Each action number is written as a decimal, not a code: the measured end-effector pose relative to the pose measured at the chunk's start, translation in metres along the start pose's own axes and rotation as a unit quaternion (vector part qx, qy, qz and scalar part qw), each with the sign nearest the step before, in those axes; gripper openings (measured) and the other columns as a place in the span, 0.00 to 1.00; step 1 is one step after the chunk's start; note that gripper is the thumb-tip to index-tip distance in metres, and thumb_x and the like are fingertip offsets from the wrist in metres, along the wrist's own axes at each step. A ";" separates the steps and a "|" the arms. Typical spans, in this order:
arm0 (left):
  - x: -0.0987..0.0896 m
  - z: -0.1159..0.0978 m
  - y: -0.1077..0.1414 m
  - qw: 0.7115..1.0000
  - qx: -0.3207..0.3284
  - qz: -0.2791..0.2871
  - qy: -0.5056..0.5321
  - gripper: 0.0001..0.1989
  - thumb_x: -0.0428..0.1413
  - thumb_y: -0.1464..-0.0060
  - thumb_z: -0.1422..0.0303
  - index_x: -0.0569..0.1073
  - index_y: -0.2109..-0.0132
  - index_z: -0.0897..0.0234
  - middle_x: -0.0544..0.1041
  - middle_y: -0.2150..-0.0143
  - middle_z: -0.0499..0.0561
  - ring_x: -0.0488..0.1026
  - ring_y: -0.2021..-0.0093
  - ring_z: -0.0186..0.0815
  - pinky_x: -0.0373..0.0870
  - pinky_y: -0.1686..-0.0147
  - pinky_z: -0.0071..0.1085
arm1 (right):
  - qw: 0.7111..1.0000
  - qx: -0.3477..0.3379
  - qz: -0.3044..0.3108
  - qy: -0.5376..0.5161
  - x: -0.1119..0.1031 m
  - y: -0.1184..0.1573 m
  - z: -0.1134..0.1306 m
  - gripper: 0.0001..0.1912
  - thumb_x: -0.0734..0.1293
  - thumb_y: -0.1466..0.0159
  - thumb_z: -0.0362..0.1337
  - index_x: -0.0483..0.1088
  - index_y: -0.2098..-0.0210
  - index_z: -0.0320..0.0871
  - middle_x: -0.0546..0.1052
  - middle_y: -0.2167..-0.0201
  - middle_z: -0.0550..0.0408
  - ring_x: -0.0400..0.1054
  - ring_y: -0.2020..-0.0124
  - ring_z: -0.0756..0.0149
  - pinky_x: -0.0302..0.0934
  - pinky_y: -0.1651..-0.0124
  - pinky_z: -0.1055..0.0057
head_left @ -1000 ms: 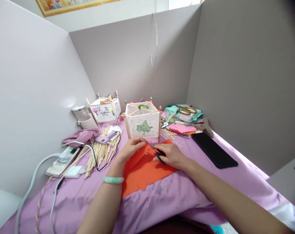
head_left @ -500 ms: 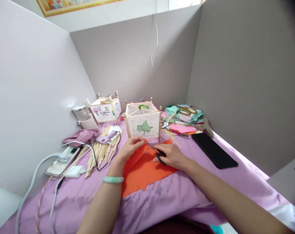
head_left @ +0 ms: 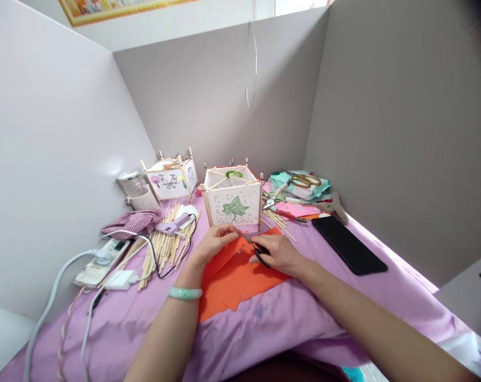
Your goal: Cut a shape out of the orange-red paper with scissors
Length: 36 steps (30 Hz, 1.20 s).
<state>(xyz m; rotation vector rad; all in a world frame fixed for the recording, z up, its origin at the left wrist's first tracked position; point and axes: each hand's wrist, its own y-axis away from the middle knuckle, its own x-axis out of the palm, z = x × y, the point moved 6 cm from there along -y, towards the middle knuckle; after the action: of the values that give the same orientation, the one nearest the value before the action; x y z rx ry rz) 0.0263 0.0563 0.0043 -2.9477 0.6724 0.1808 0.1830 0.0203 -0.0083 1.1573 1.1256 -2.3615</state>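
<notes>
Orange paper [head_left: 240, 281] lies on the purple cloth in front of me, with a cut edge at its near side. My left hand [head_left: 216, 243] pinches the paper's upper left part between thumb and fingers, near the scissor tips. Black-handled scissors [head_left: 260, 255] are in my right hand [head_left: 280, 253], with fingers wrapped round the handles and the blades pointing up and left to my left fingertips. Just beyond the hands stands a white lantern-like box [head_left: 234, 204] with a green leaf drawing and wooden corner sticks.
Wooden sticks [head_left: 166, 244], a lilac glue gun [head_left: 172, 225], a power strip [head_left: 101, 265] and cables lie left. A second box [head_left: 171, 180] and a jar [head_left: 136, 188] stand behind. At right are pliers [head_left: 288, 214], gold-handled scissors [head_left: 304, 180] and a black phone [head_left: 349, 246].
The scissor handles have drawn closer together in my right hand. My left hand stays at nearly the same place on the paper.
</notes>
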 end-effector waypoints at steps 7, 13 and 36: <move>0.000 -0.001 0.001 1.000 -0.011 -0.009 0.002 0.11 0.59 0.54 0.64 0.71 0.71 0.69 0.69 0.77 0.45 0.62 0.76 0.27 0.57 0.73 0.24 | 1.000 0.000 -0.002 -0.003 -0.001 0.000 0.000 0.24 0.65 0.42 0.50 0.68 0.52 0.42 0.76 0.61 0.50 0.70 0.62 0.63 0.61 0.60 0.72; -0.003 -0.001 0.000 1.000 0.003 -0.017 0.024 0.09 0.60 0.54 0.65 0.72 0.70 0.69 0.72 0.74 0.47 0.66 0.73 0.28 0.60 0.70 0.24 | 1.000 0.015 0.007 -0.010 -0.004 -0.001 0.003 0.25 0.66 0.43 0.51 0.68 0.51 0.42 0.76 0.62 0.51 0.70 0.63 0.63 0.61 0.60 0.71; -0.010 0.002 0.001 0.996 -0.005 -0.055 0.065 0.11 0.60 0.54 0.64 0.72 0.67 0.68 0.75 0.73 0.50 0.71 0.73 0.30 0.65 0.71 0.25 | 1.000 0.014 0.017 0.002 -0.004 0.000 0.003 0.25 0.65 0.43 0.52 0.68 0.53 0.42 0.76 0.61 0.49 0.70 0.62 0.62 0.60 0.60 0.71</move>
<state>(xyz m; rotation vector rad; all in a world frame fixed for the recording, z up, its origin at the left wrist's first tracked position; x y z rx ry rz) 0.0172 0.0600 0.0037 -3.0160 0.5217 -0.0178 0.1836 0.0183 -0.0044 1.1823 1.0691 -2.3567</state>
